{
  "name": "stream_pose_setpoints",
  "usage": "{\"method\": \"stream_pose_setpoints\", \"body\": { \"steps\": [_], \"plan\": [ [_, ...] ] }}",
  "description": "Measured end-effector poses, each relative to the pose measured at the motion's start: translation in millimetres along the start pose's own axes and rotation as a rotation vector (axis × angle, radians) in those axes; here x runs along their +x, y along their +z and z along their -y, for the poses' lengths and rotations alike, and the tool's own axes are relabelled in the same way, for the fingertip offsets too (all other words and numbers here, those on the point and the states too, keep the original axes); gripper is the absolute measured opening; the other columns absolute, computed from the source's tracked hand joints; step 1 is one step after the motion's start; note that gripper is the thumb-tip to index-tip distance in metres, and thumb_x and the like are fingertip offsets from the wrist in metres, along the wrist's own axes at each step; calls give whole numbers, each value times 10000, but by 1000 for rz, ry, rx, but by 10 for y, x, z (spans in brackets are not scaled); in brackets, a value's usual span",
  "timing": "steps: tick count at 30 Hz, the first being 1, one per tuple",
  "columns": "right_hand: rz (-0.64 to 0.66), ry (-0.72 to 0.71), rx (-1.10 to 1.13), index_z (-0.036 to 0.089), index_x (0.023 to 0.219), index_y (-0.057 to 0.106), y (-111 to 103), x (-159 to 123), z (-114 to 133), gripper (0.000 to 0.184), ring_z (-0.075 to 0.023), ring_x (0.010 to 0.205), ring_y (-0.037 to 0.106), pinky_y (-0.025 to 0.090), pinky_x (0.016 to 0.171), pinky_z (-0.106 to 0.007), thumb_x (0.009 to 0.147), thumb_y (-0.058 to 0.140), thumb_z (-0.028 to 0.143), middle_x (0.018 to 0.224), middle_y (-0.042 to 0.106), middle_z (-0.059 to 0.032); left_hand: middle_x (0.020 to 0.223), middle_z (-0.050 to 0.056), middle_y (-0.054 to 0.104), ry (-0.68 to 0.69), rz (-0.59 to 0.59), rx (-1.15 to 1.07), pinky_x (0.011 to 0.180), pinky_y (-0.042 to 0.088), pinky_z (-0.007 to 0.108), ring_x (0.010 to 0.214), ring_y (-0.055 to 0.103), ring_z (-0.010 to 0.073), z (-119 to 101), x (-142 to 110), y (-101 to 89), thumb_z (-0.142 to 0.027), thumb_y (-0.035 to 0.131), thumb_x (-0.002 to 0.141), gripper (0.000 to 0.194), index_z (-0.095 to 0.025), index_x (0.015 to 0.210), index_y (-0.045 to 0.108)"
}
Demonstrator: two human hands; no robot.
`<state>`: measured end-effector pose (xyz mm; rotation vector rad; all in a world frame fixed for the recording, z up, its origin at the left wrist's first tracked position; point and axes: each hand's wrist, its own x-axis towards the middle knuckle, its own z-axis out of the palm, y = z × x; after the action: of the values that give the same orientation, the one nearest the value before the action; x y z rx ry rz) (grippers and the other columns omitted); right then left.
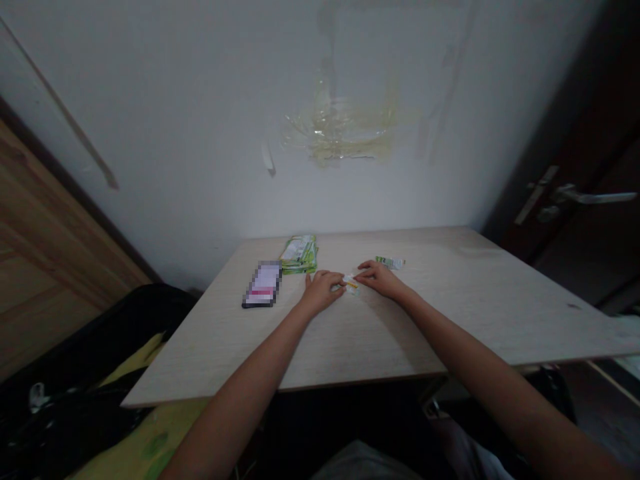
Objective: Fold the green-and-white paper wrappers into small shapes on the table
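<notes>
A small clear-and-white packet (pixel 352 285) with a yellow stripe lies on the table between my hands. My left hand (pixel 323 291) is closed, its thumb and fingertips pinching the packet's left edge. From the other side, the fingertips of my right hand (pixel 381 279) come together at the packet's upper right edge. What the packet contains is too small to make out. Just beyond my right hand rests a green-and-white wrapper (pixel 390 263). A stack of green packets (pixel 299 253) sits behind my left hand.
Left of the stack lies a phone (pixel 263 283) with its screen lit and blurred. The pale wooden table (pixel 475 293) stands against a wall (pixel 200 133) bearing old tape. A dark door with a metal handle (pixel 600 197) is at the right; dark bags (pixel 150 313) are at the left.
</notes>
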<state>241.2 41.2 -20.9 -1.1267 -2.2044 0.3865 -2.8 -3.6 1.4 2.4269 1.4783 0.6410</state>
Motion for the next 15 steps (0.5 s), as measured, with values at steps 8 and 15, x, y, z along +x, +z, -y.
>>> {"method": "stream_pose_setpoints", "body": {
  "steps": [8, 15],
  "plan": [
    [-23, 19, -152, 223, 1080, 781, 49, 39, 90, 243, -235, 1092, 628, 465, 1030, -412, 951, 600, 321, 1206, 663, -127, 1315, -16, 674, -2, -9, 15, 1148, 214, 599, 1291, 500, 273, 33, 11, 33, -419, 591, 913, 220, -362, 1087, 714],
    [-24, -17, -170, 207, 1173, 743, 49, -24, 142, 294, -250, 1149, 597, 448, 1057, -425, 937, 616, 328, 1231, 642, -139, 1350, -17, 653, 13, 8, 28, 1148, 221, 568, 1299, 486, 255, 62, -2, 24, -414, 605, 913, 253, -358, 1137, 708]
  ]
}}
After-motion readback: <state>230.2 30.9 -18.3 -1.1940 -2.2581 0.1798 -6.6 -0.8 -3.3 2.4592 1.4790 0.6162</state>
